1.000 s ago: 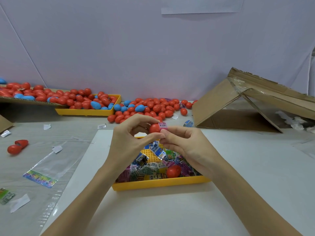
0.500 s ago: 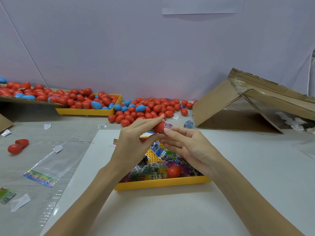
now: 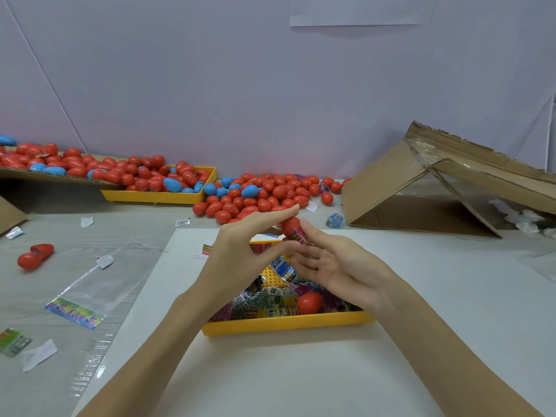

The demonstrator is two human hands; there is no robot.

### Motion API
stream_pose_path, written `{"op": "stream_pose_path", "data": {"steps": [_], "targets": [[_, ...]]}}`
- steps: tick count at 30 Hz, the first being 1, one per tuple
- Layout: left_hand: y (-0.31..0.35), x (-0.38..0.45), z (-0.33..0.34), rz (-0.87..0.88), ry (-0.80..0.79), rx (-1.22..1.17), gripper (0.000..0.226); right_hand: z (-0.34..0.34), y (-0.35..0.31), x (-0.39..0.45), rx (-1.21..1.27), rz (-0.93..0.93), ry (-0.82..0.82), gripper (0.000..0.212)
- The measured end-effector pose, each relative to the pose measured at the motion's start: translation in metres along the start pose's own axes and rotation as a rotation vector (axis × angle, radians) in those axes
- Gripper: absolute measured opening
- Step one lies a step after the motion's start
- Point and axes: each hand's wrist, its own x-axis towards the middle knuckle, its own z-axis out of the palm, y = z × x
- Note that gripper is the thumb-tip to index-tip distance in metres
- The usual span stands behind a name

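Note:
My left hand (image 3: 240,251) pinches a red plastic egg (image 3: 289,225) between its straight fingers above and its thumb below. A pink sticker (image 3: 298,236) is wrapped on the egg's lower end. My right hand (image 3: 340,266) lies open, palm up, and its straight fingertips touch the sticker side of the egg. Both hands hover over a yellow tray (image 3: 285,323) filled with several small printed stickers and one red egg (image 3: 309,302).
Many red and blue eggs (image 3: 258,194) are heaped at the back, some in a second yellow tray (image 3: 156,196). An open cardboard box (image 3: 421,191) lies at the right. A split red egg (image 3: 34,255), a clear bag (image 3: 81,299) and paper scraps lie at the left.
The fingers of both hands have straightened out from a curled grip. The egg has moved slightly up and away, and my right palm has turned upward.

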Motion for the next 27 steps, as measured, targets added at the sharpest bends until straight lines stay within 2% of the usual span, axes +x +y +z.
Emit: {"op": "stream_pose_path", "data": {"steps": [4, 9, 13, 17, 21, 24, 27], "targets": [[0.004, 0.000, -0.001, -0.138, 0.018, -0.221, 0.046, 0.000, 0.000, 0.000, 0.100, 0.072, -0.092, 0.034], [-0.004, 0.001, -0.013, 0.060, -0.049, 0.087, 0.046, -0.001, 0.004, 0.001, 0.016, 0.081, -0.078, 0.040], [-0.005, 0.000, -0.013, 0.124, -0.086, 0.099, 0.042, -0.002, 0.003, 0.001, 0.065, 0.089, -0.090, 0.029], [-0.004, 0.002, -0.008, 0.123, -0.033, 0.086, 0.041, -0.001, 0.001, 0.001, 0.061, 0.059, -0.079, 0.029], [-0.004, 0.001, -0.002, 0.016, 0.000, -0.032, 0.039, 0.000, 0.000, 0.000, -0.035, -0.029, -0.024, 0.034], [-0.009, 0.001, -0.004, -0.144, 0.007, -0.212, 0.035, 0.001, -0.001, -0.003, -0.043, -0.092, -0.073, 0.039], [-0.011, 0.004, -0.006, -0.195, -0.047, -0.326, 0.042, 0.001, 0.000, -0.004, -0.199, -0.201, -0.040, 0.035]]}}
